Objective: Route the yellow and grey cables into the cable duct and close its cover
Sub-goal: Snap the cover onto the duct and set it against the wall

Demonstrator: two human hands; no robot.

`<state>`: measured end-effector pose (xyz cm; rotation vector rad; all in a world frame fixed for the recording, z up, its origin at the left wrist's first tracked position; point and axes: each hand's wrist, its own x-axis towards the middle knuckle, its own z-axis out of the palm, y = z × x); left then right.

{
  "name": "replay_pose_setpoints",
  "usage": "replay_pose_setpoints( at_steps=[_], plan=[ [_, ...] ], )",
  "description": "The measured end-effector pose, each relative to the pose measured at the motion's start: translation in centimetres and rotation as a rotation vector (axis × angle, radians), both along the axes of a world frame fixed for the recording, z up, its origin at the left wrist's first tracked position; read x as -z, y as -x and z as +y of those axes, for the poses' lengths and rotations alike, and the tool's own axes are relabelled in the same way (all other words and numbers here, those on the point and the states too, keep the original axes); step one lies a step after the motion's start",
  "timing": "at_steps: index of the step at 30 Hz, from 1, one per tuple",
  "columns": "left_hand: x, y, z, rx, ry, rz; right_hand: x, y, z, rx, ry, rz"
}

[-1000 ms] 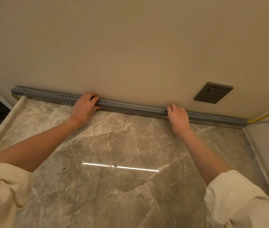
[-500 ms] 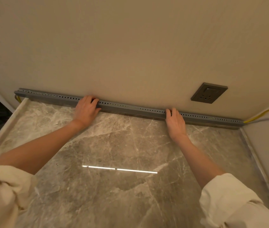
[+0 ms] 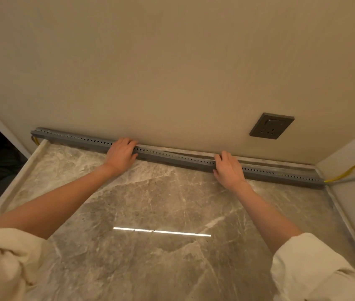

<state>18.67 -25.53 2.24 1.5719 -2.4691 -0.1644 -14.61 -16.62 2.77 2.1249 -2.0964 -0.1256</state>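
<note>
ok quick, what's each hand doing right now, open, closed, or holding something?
Left hand: fingers curled over the grey cable duct, holding it.
Right hand: also gripping the cable duct, further along it.

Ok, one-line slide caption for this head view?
Both hands, left hand and right hand, grip the grey cable duct at the wall's foot; the yellow cable exits its right end.

Two hands – one cable duct, two cables (yellow, grey), one socket.

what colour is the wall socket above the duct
Dark grey, the wall socket shows best in the head view, right of both hands.
</note>
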Motion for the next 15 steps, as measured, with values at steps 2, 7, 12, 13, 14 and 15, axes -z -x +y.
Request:
replay_pose_setpoints(
  at_steps=[2, 7, 12, 13, 14, 15],
  plan=[
    [0.1, -0.2, 0.2, 0.019, -0.033, -0.087, 0.3, 0.0, 0.3, 0.013, -0.065, 0.028],
    [0.2, -0.7, -0.2, 0.014, -0.027, -0.202, -0.3, -0.2, 0.2, 0.010, -0.146, 0.129],
    [-0.3, -0.4, -1.3, 0.044, 0.011, -0.229, -2.5, 0.8, -1.4, 0.016, -0.107, 0.234],
    [-0.2, -0.2, -1.4, 0.051, 0.022, -0.227, -2.8, 1.1, -1.8, 0.024, -0.090, 0.239],
    [-0.2, 0.0, -1.4, 0.051, 0.033, -0.223, -3.0, 1.5, -2.1, 0.029, -0.077, 0.244],
    [0.0, 0.1, -1.4, 0.047, 0.045, -0.216, -3.0, 1.7, -2.4, 0.027, -0.067, 0.251]
  ],
)
